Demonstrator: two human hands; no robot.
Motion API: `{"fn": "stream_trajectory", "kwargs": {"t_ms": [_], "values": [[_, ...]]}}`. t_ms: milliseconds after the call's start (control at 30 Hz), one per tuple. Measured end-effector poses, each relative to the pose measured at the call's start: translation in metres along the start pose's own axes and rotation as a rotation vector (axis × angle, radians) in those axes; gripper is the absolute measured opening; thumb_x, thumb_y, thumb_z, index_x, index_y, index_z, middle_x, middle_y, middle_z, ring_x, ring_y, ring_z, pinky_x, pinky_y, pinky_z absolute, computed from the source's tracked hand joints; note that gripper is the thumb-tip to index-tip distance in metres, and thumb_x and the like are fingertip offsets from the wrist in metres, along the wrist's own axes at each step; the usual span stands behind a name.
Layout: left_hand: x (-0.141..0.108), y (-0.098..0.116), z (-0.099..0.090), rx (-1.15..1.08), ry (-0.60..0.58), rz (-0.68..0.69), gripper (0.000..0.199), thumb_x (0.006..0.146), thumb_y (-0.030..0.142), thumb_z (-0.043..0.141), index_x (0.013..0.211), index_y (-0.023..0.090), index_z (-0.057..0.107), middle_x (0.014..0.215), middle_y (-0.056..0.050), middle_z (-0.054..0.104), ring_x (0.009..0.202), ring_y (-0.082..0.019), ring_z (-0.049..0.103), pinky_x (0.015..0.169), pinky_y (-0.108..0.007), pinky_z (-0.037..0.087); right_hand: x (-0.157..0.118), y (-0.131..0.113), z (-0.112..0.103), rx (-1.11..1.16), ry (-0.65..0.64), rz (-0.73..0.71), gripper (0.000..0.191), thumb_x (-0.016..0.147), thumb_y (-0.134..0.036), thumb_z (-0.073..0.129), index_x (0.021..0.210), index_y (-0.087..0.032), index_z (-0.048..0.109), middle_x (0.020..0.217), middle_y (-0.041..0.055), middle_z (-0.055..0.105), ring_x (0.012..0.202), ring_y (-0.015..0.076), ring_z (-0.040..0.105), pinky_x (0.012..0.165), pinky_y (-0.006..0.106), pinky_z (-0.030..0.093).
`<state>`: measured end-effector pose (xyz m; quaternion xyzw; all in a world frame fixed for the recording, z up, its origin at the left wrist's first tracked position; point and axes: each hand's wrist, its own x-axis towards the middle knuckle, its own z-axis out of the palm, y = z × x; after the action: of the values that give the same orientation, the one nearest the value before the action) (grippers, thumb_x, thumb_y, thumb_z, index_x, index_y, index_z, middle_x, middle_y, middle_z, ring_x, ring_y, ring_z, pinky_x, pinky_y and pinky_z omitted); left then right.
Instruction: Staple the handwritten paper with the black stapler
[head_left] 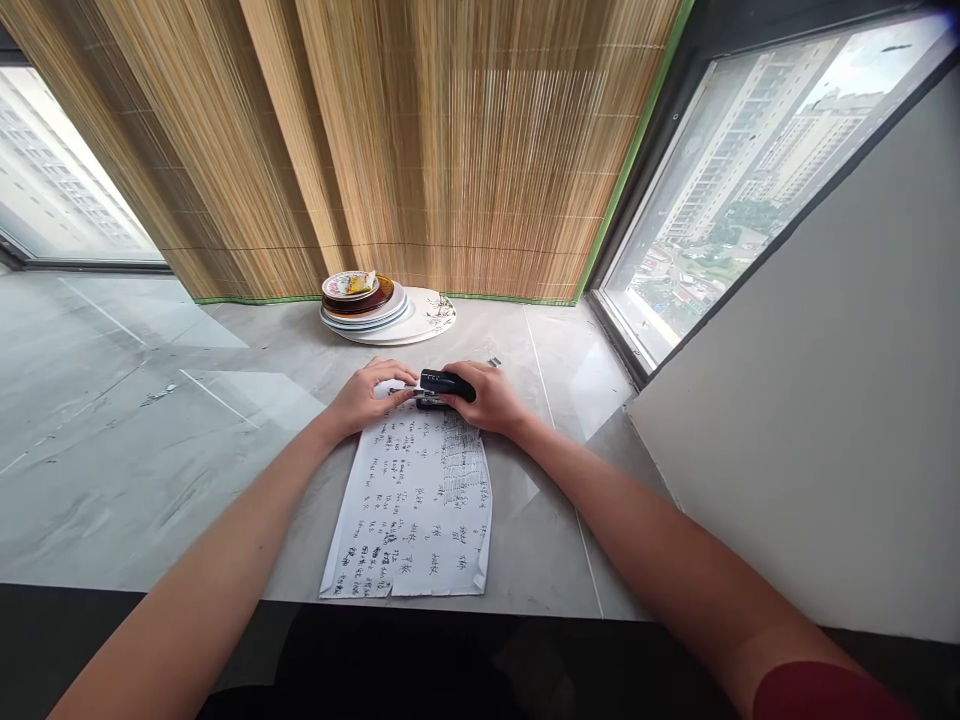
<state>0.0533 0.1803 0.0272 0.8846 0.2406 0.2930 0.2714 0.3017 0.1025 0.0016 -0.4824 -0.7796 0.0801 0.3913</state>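
Observation:
A black stapler [448, 383] is gripped in my right hand [486, 393], with the fingers wrapped round its rear end. Its top arm is lifted from the base, and a silvery metal part shows between them. At the stapler's front end is my left hand [373, 395], thumb and fingers closed around something small at the metal part. What exactly they pinch is too small to make out. Under both hands lie sheets of paper [412, 490] covered in handwriting, with curled lower corners. The far edge of the sheets is partly hidden by my hands and the stapler.
A stack of plates [367, 318] stands beyond my hands, a yellow packet [360, 284] on top. Small grey pieces [494, 361] lie by my right hand. A bamboo blind [420, 150] hangs behind the grey tiled ledge [247, 480]. Right are a window and a white wall [817, 400].

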Motion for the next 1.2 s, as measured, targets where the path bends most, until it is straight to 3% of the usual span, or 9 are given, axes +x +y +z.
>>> {"fn": "stream_trajectory", "kwargs": {"t_ms": [500, 1200], "values": [[0.001, -0.004, 0.005, -0.070, 0.003, -0.011, 0.023, 0.085, 0.042, 0.077, 0.098, 0.023, 0.079, 0.111, -0.009, 0.073, 0.108, -0.027, 0.063, 0.102, -0.045, 0.045, 0.000, -0.001, 0.000, 0.055, 0.016, -0.052, 0.026, 0.091, -0.031, 0.066, 0.116, -0.023, 0.065, 0.105, 0.0061, 0.072, 0.096, 0.0216, 0.066, 0.087, 0.034, 0.049], [-0.006, -0.008, -0.018, -0.038, 0.110, -0.063, 0.026, 0.079, 0.044, 0.082, 0.095, 0.023, 0.081, 0.106, -0.009, 0.074, 0.103, -0.026, 0.067, 0.099, -0.043, 0.050, 0.001, 0.006, -0.001, 0.132, 0.144, -0.033, 0.028, 0.088, -0.031, 0.073, 0.114, -0.023, 0.067, 0.104, 0.0056, 0.074, 0.094, 0.0214, 0.068, 0.085, 0.036, 0.054]]}}
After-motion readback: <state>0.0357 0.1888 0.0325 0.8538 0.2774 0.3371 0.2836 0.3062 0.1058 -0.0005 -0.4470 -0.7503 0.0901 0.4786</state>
